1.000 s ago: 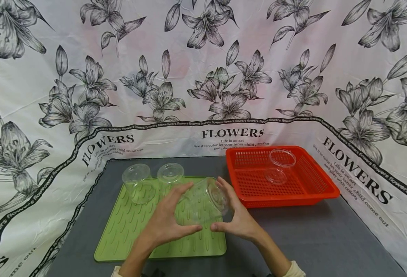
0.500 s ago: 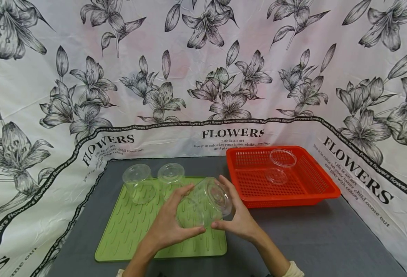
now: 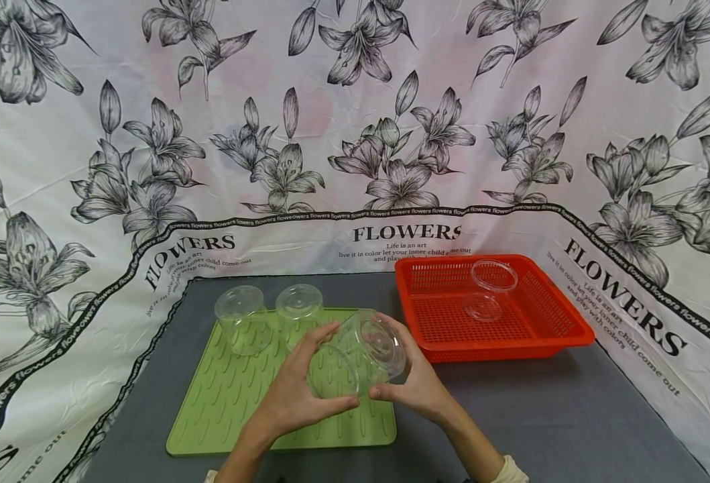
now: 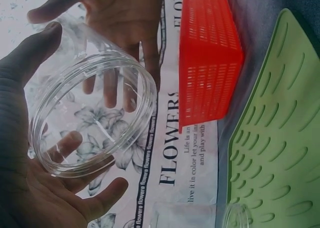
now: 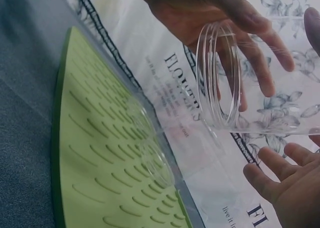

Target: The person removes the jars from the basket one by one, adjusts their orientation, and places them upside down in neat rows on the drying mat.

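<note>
A clear plastic jar (image 3: 363,352) is held tilted in the air over the green mat (image 3: 210,416) by both hands. My left hand (image 3: 294,389) grips its open mouth end, with thumb and fingers spread around the wall. At the base end, my right hand (image 3: 418,379) curls its fingers and thumb round it. The jar's threaded rim (image 4: 92,170) shows without a lid in the left wrist view. Two similar clear jars, a left one (image 3: 241,322) and a right one (image 3: 299,310), stand mouth down along the mat's back edge.
Right of the mat stands a red perforated basket (image 3: 505,350), with another clear jar (image 3: 492,285) inside. Grey cloth (image 3: 511,416) covers the table. A white flower-printed curtain (image 3: 403,147) encloses the back and both sides.
Both hands have turned the held jar slightly, and its base faces the head camera more. The left hand has shifted a little to the right. The other jars have stayed put.
</note>
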### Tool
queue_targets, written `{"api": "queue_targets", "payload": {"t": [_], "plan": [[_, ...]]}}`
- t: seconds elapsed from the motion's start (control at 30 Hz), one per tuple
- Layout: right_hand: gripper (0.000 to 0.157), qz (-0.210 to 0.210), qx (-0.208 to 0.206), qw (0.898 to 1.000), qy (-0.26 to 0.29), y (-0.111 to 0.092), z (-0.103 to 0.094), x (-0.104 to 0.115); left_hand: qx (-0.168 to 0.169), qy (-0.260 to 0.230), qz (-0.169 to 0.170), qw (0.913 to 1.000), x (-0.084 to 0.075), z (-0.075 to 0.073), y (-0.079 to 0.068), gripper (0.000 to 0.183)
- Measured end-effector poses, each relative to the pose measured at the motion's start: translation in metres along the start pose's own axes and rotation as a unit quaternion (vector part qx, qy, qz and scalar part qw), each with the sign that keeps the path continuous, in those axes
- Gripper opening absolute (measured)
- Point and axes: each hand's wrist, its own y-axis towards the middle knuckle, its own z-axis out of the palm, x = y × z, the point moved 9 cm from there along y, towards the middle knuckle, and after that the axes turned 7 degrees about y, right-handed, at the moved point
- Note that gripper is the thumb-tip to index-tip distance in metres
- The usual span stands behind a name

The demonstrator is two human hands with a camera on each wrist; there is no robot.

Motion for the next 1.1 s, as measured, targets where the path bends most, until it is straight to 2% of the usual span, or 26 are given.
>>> {"api": "queue_targets", "payload": {"t": [0.2, 0.37, 0.67, 1.1], "plan": [[0.101, -0.003, 0.007, 1.0, 0.026, 0.001, 0.002, 0.0, 0.005, -0.001, -0.007, 1.0, 0.001, 0.001, 0.0, 0.103], [0.1, -0.006, 0.006, 0.999, 0.033, 0.001, 0.003, 0.002, 0.002, -0.005, 0.0, 1.0, 0.001, 0.001, 0.0, 0.103], [0.098, -0.023, 0.02, 0.993, 0.111, 0.005, 0.009, 0.005, 0.009, -0.015, -0.005, 0.9998, 0.005, 0.004, -0.001, 0.105], [0.097, -0.043, 0.033, 0.991, 0.125, 0.007, 0.012, 0.008, 0.007, -0.007, -0.021, 0.9997, 0.009, 0.005, -0.004, 0.105]]}}
